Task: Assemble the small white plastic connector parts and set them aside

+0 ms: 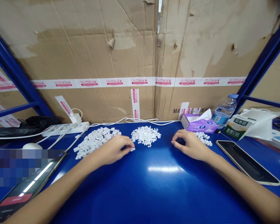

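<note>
My left hand point(114, 148) rests on the blue table point(154, 186) with its fingers curled, pinching a small white plastic part point(133, 149) at the fingertips. Just behind it lies a large heap of white plastic parts point(95, 141). A second, denser pile of small white parts point(146, 135) sits at the centre, between both hands. My right hand point(190, 143) lies on the table with its fingers curled inward; whether it holds anything I cannot make out. A smaller pile of white parts point(204, 138) lies right behind that hand.
A purple tissue pack point(198, 123), a water bottle point(224, 109) and a drink carton point(236, 127) stand at the back right. One phone point(247, 163) lies at right, another phone point(25, 189) at left. A white power strip point(65, 128) with cables runs along the cardboard wall point(140, 56).
</note>
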`<state>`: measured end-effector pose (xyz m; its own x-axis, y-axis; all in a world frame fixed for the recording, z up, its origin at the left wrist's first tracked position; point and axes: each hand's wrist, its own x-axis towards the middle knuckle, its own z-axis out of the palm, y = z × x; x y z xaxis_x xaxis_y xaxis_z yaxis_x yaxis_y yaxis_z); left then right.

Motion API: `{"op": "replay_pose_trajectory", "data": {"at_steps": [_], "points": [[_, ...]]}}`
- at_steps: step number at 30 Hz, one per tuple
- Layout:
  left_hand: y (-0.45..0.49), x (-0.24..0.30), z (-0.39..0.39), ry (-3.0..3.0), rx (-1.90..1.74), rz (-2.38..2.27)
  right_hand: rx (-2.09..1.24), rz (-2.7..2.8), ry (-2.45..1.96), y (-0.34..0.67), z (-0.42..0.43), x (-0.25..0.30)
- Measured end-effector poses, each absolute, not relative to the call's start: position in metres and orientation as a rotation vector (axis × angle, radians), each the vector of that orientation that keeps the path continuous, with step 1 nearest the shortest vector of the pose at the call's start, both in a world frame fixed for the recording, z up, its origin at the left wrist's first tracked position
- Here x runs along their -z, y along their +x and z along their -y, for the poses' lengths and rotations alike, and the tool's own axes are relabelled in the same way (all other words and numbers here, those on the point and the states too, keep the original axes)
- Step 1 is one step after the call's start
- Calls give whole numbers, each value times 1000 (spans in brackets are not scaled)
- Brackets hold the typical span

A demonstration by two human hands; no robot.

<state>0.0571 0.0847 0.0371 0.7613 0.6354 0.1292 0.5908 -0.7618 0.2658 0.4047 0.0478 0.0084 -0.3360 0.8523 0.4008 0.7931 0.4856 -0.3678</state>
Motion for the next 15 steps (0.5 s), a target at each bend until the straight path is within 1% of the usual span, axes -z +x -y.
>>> {"op": "replay_pose_trajectory", "data": {"at_steps": [3, 6, 8, 11, 15], "points": [[68, -33, -75, 2709, -628, -704, -143, 2181, -1349, 405, -48, -9], [71, -28, -70, 2700, -786, -741, -153, 2183, -1352, 404, -47, -9], [73, -24, -69, 2688, -782, -827, -165, 2189, -1351, 404, -47, -9], [75, -15, -69, 2668, -674, -949, -178, 2197, -1348, 402, -46, -8], [77, -6, -69, 2716, -567, -932, -229, 2208, -1328, 395, -45, -4]]}}
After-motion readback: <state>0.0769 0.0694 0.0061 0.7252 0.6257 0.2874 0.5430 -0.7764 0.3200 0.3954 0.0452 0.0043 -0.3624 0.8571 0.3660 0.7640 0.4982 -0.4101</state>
